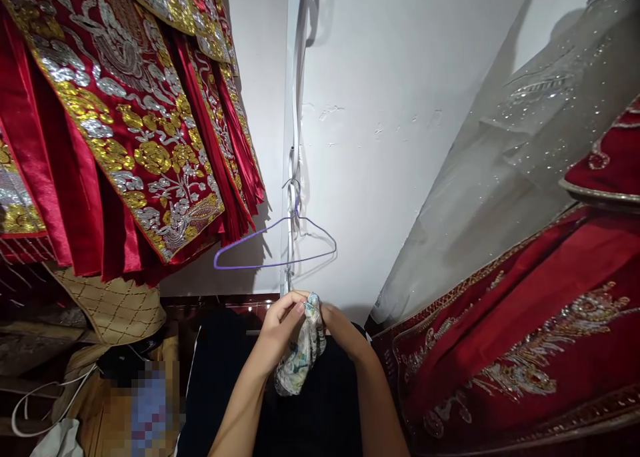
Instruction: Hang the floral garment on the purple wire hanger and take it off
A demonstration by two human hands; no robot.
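Note:
My left hand and my right hand are raised together in front of me. Both pinch the top of a small bunched piece of patterned cloth, white with green and yellow print, which hangs down between my wrists. Just above my hands an empty purple wire hanger hangs from a hook on the white wall. The fingers of both hands are closed on the cloth.
Red garments with gold and silver embroidery hang at the upper left. At the right hang a sheer sequined veil and another red embroidered dress. A gold quilted cloth and white cords lie at the lower left. Dark fabric is below my arms.

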